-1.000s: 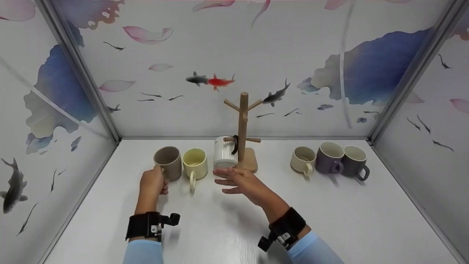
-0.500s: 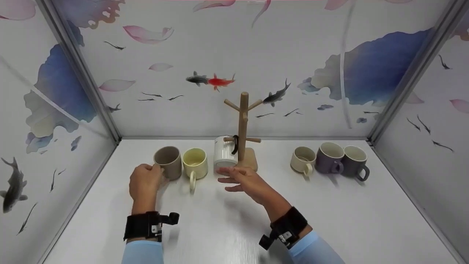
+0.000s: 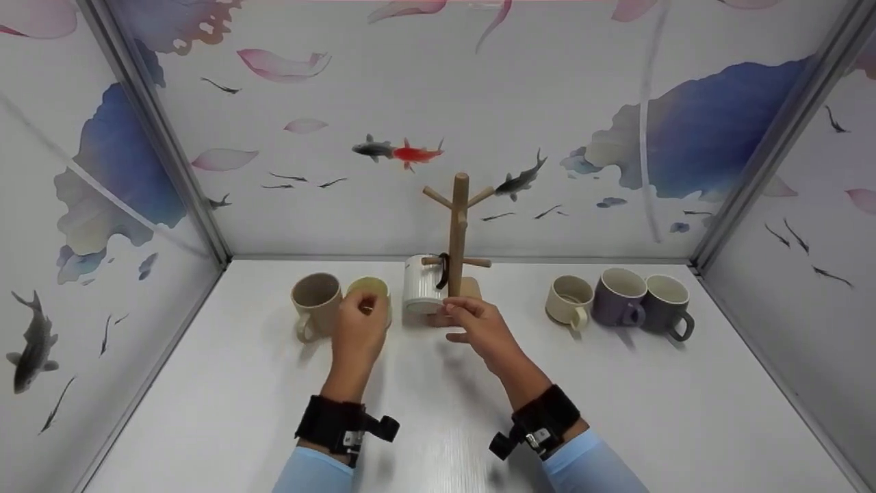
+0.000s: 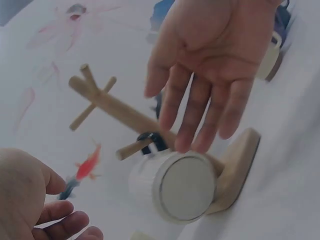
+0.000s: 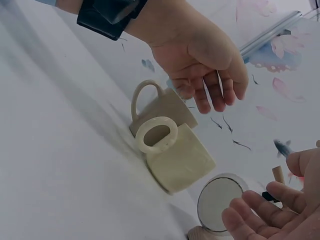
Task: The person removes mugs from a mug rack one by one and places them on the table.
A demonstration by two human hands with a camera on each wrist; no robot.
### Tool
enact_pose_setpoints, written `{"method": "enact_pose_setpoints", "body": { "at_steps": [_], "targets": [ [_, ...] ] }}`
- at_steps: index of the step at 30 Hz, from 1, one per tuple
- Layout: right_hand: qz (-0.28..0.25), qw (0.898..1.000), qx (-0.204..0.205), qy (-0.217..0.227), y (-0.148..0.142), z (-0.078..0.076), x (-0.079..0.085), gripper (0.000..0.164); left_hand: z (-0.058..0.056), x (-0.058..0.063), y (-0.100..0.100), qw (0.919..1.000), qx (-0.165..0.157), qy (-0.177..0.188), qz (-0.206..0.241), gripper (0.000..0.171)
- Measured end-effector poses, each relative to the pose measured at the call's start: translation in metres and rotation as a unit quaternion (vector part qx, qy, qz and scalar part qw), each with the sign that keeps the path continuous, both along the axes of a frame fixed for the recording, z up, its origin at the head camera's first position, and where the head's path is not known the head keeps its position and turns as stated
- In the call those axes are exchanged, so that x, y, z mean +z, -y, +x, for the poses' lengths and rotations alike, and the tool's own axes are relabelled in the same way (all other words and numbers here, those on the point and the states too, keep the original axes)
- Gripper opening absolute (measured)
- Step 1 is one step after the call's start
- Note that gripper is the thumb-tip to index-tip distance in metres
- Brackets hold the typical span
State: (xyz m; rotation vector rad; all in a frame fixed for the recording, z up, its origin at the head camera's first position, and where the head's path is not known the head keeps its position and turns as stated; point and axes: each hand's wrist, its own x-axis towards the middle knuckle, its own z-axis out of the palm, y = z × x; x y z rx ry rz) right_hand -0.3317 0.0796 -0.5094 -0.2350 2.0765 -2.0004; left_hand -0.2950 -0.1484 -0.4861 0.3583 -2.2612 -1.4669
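Note:
My left hand [image 3: 359,329] hovers in front of the pale yellow mug [image 5: 182,160], partly hiding it in the head view. Its fingers are loosely bent and hold nothing; the right wrist view shows a gap between them and the mugs. Left of the yellow mug stands a taupe mug [image 3: 316,301], handle facing front. A white ribbed mug [image 3: 423,287] hangs by its black handle on a low peg of the wooden mug tree [image 3: 457,226]. My right hand [image 3: 489,335] is near this mug's underside and the tree's base, fingers extended, nothing in them.
On the right stand a small beige mug [image 3: 569,301], a purple mug [image 3: 618,298] and a dark grey mug [image 3: 664,305], close together. Printed panels [image 3: 547,41] enclose the white table [image 3: 438,424] at the back and sides.
My left hand has come away from the taupe mug's handle and shifted right to the yellow mug. My right hand has moved slightly to the right. The mugs stay where they were.

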Motion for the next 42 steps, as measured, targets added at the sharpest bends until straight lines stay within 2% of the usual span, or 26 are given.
{"method": "enact_pose_setpoints", "body": {
  "at_steps": [5,9,13,18,21,26,28,31,38,42],
  "targets": [
    [0.007,0.999,-0.034,0.008,-0.001,-0.003,0.0,0.04,-0.005,-0.015,-0.022,0.9985,-0.05,0.014,0.015,0.028],
    [0.018,0.999,-0.05,0.005,-0.001,-0.005,0.0,0.044,-0.008,-0.024,-0.03,0.9967,-0.069,0.027,0.034,0.038],
    [0.022,0.998,-0.063,0.005,-0.001,-0.008,-0.002,0.049,-0.011,-0.034,-0.037,0.9946,-0.088,0.045,0.033,0.046],
    [0.027,0.997,-0.068,0.006,-0.004,-0.012,-0.006,0.053,-0.024,-0.056,-0.045,0.9925,-0.089,0.074,0.039,0.062],
    [0.023,0.997,-0.077,0.008,-0.005,-0.015,-0.008,0.052,-0.033,-0.068,-0.05,0.9869,-0.09,0.094,0.096,0.071],
    [0.018,0.996,-0.087,0.017,-0.004,-0.022,-0.012,0.051,-0.033,-0.063,-0.058,0.9654,-0.11,0.107,0.211,0.077],
    [0.02,0.996,-0.089,0.019,-0.003,-0.025,-0.013,0.051,-0.03,-0.057,-0.06,0.9605,-0.116,0.108,0.229,0.078],
    [0.02,0.996,-0.088,0.024,0.0,-0.029,-0.015,0.053,-0.031,-0.055,-0.059,0.954,-0.117,0.116,0.251,0.078],
    [0.021,0.995,-0.087,0.039,0.009,-0.033,-0.014,0.056,-0.035,-0.056,-0.053,0.9464,-0.128,0.115,0.274,0.081],
    [0.03,0.995,-0.086,0.03,0.014,-0.034,-0.014,0.058,-0.038,-0.056,-0.053,0.9423,-0.129,0.115,0.286,0.081]
  ]
}}
